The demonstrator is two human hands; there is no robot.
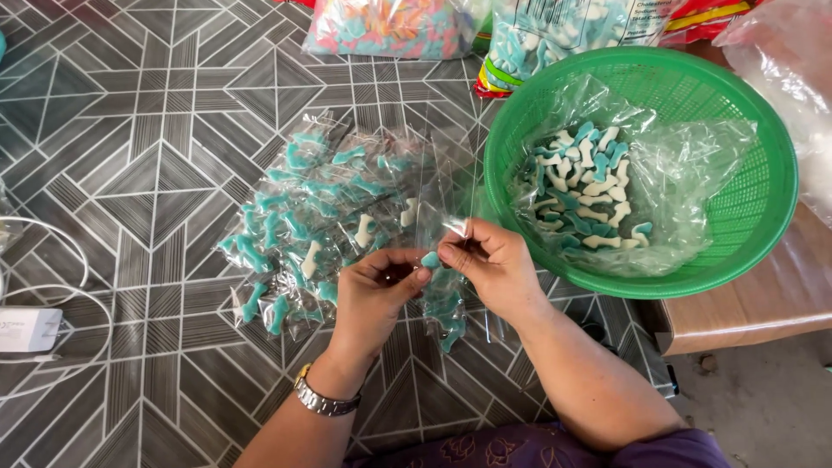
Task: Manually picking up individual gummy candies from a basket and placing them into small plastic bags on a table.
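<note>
My left hand (374, 295) and my right hand (494, 264) meet above the patterned table, both pinching a small clear packet (444, 299) that holds teal and white gummy candies. A teal candy shows between my fingertips. Just behind my hands lies a pile of filled clear packets (321, 217) with the same candies. To the right stands a green plastic basket (745, 208) lined with a clear bag of loose teal and white candies (585, 195). A metal watch sits on my left wrist.
Large candy bags (390, 26) lie at the table's far edge, with clear plastic (789, 69) at the top right. A white charger with cable (26, 329) sits at the left. The basket rests on a brown box (763, 312); concrete floor lies beyond.
</note>
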